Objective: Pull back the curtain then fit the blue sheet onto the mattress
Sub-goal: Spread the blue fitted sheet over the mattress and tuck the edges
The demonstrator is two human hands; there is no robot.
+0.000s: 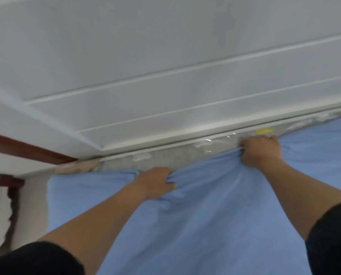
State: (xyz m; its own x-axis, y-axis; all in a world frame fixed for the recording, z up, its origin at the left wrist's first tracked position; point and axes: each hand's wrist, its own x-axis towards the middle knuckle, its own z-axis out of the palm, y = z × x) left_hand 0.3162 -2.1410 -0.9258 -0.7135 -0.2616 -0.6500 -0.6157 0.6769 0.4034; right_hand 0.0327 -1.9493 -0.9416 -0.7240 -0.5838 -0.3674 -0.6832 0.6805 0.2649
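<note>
From the head camera: blue sheet [215, 225] spread over most of the mattress [171, 156], bunched near its far edge. Left hand [155, 184] curled round a fold; right hand [262, 150] clenched on the hem further along, beside the white panelled wall [165, 76]. Mattress strip seemingly plastic-wrapped, though blurred.

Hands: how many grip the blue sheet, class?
2. The left hand bunches the blue sheet left of centre; the right hand grips it farther right, nearer the white wall.

Sheet [215, 215] on mattress [165, 156], beside wall [165, 66]
</note>
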